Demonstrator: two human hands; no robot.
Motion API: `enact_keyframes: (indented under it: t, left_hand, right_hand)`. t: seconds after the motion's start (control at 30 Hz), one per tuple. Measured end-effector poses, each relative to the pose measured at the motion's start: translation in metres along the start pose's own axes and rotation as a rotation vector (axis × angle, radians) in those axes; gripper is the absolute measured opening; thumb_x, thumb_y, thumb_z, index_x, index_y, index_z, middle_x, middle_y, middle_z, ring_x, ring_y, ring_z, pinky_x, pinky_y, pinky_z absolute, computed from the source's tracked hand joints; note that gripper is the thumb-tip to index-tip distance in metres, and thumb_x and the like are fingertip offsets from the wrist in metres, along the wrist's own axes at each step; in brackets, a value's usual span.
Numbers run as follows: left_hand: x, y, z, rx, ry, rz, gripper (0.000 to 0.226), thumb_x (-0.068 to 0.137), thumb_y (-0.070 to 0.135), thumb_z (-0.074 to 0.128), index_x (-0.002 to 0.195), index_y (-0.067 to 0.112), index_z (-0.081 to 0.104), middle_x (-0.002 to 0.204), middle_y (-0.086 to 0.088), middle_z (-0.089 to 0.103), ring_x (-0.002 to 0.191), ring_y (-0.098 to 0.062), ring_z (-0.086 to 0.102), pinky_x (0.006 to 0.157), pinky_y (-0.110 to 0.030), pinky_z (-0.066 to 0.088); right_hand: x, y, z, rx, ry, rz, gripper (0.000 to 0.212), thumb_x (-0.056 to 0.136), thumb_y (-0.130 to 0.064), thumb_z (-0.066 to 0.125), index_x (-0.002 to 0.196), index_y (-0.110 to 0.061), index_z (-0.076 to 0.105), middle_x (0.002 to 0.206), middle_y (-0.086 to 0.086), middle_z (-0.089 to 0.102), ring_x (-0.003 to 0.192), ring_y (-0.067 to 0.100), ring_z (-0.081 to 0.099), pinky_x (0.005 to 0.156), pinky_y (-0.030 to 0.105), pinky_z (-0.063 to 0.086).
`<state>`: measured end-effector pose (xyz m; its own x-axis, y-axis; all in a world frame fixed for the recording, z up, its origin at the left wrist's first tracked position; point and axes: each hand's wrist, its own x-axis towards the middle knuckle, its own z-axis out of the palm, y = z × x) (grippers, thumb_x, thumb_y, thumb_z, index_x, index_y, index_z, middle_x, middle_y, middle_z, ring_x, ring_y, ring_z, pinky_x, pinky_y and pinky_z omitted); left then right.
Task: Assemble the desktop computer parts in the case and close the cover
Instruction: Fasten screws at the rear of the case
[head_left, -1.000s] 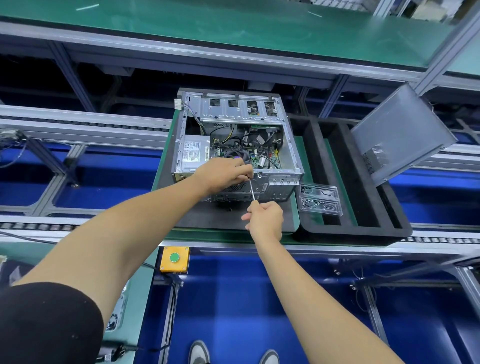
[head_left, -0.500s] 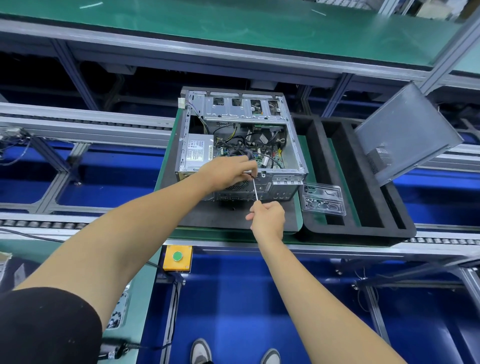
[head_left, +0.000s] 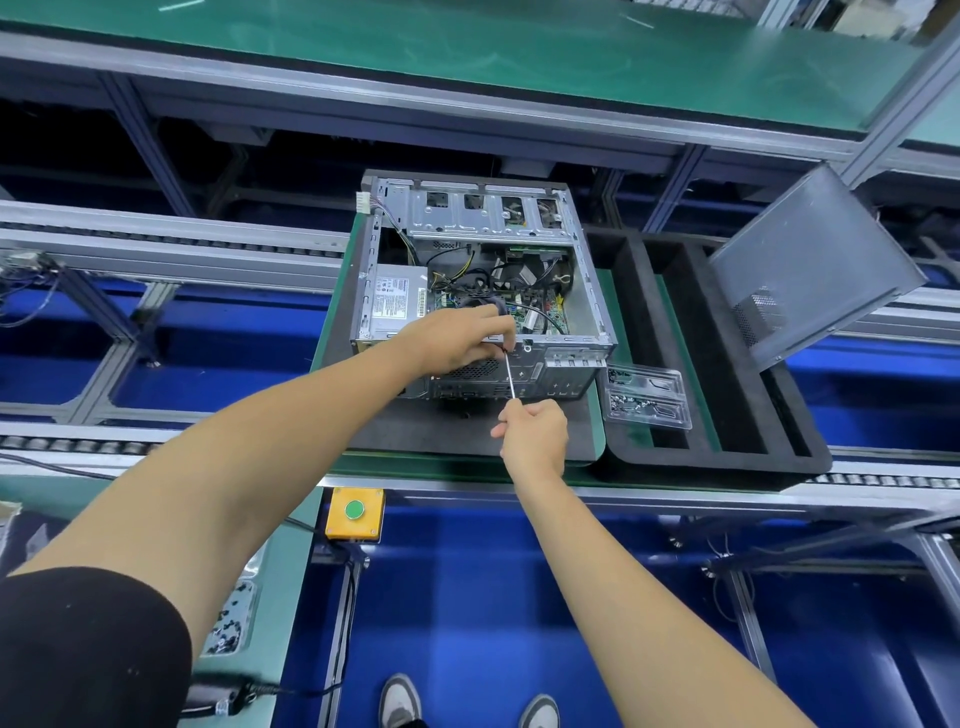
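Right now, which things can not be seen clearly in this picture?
- Screwdriver handle: head view, hidden inside the right hand.
- Screwdriver tip and any screw: head view, covered by left hand fingers at the case rim.
- Clear tray contents: head view, too small.
- Power supply label: head view, unreadable.

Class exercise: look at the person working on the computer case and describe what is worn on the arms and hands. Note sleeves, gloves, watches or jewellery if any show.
The left hand and right hand are bare: no gloves, and no rings show. Both forearms are uncovered, with no watch or wristband in view. A black short sleeve covers the left upper arm. The right arm shows no sleeve before it leaves the frame.
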<state>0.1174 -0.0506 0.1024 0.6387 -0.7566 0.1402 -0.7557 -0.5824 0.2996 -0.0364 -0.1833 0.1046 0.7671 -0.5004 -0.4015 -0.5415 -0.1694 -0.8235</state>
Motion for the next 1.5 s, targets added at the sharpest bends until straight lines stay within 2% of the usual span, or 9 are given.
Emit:
enact_keyframes:
  t: [0.27,0.5,0.67,0.83,1.0,1.1,1.3,1.43,1.5]
  left_hand:
    - [0.0,-0.001,-0.001,0.025,-0.05,0.036,0.013,0.103,0.03,0.054,0.114,0.034,0.048,0.11,0.004,0.05,0.077,-0.024,0.058,0.065,-0.047,0.053]
    - [0.0,-0.003,-0.002,-0.003,-0.066,0.045,0.013,0.103,0.031,0.055,0.113,0.035,0.048,0.109,0.004,0.05,0.084,-0.028,0.06,0.069,-0.046,0.053]
    - [0.001,-0.003,-0.001,-0.007,-0.073,0.028,0.016,0.102,0.031,0.055,0.114,0.037,0.047,0.111,0.005,0.052,0.086,-0.026,0.06,0.07,-0.047,0.054]
    - [0.0,0.0,-0.004,-0.092,-0.061,-0.029,0.034,0.097,0.036,0.061,0.126,0.038,0.043,0.124,0.008,0.059,0.098,-0.02,0.065,0.08,-0.044,0.056]
    - [-0.002,0.005,-0.008,-0.132,-0.055,-0.072,0.054,0.081,0.029,0.064,0.129,0.035,0.042,0.131,0.012,0.059,0.109,-0.017,0.063,0.083,-0.035,0.053]
    - [-0.003,0.007,-0.01,-0.205,-0.05,-0.139,0.053,0.078,0.03,0.058,0.128,0.032,0.042,0.127,0.008,0.062,0.109,-0.016,0.062,0.086,-0.035,0.052]
    - [-0.003,0.008,-0.012,-0.274,-0.031,-0.231,0.042,0.082,0.025,0.06,0.124,0.027,0.053,0.124,0.006,0.066,0.113,-0.013,0.06,0.093,-0.03,0.049]
    - [-0.002,0.008,-0.012,-0.34,-0.011,-0.255,0.038,0.084,0.024,0.059,0.122,0.028,0.06,0.124,0.01,0.068,0.114,-0.006,0.061,0.096,-0.027,0.049]
    - [-0.001,0.008,-0.012,-0.369,0.013,-0.262,0.03,0.091,0.023,0.059,0.12,0.026,0.063,0.122,0.012,0.069,0.11,-0.005,0.063,0.095,-0.028,0.05]
  right_hand:
    - [0.0,0.002,0.001,0.021,0.007,0.013,0.017,0.093,-0.025,0.052,0.097,-0.012,0.062,0.06,-0.01,0.072,0.036,0.007,0.053,0.071,0.041,0.058]
    - [0.001,0.0,0.0,0.097,-0.015,-0.01,0.012,0.092,-0.025,0.053,0.091,-0.014,0.057,0.058,-0.002,0.069,0.059,0.02,0.057,0.069,0.043,0.053]
    - [0.005,0.0,-0.001,0.137,-0.019,-0.021,0.012,0.087,-0.013,0.057,0.087,-0.013,0.045,0.066,0.008,0.069,0.036,0.012,0.046,0.047,0.03,0.042]
    - [0.007,0.003,0.0,0.082,-0.033,0.022,0.018,0.095,-0.028,0.05,0.093,-0.013,0.06,0.058,-0.003,0.072,0.036,0.011,0.054,0.065,0.04,0.053]
    - [0.01,0.0,0.002,0.149,-0.043,0.043,0.016,0.08,-0.011,0.06,0.092,-0.005,0.05,0.07,0.01,0.059,0.044,0.019,0.041,0.042,0.026,0.036]
    - [0.008,0.0,0.002,0.146,-0.051,0.063,0.007,0.081,-0.009,0.056,0.078,-0.009,0.049,0.065,0.011,0.066,0.037,0.019,0.046,0.04,0.025,0.036]
    - [0.007,0.004,0.002,0.177,-0.104,0.101,0.023,0.094,-0.021,0.048,0.091,-0.008,0.067,0.056,-0.003,0.067,0.042,0.017,0.047,0.052,0.031,0.037]
    - [0.007,0.003,0.0,0.206,-0.062,0.06,0.007,0.09,-0.01,0.056,0.09,-0.01,0.05,0.063,0.005,0.06,0.041,0.013,0.042,0.042,0.026,0.035]
    - [0.006,0.003,0.0,0.161,-0.044,0.032,0.006,0.09,-0.011,0.056,0.089,-0.009,0.051,0.063,0.004,0.063,0.049,0.017,0.049,0.05,0.031,0.042]
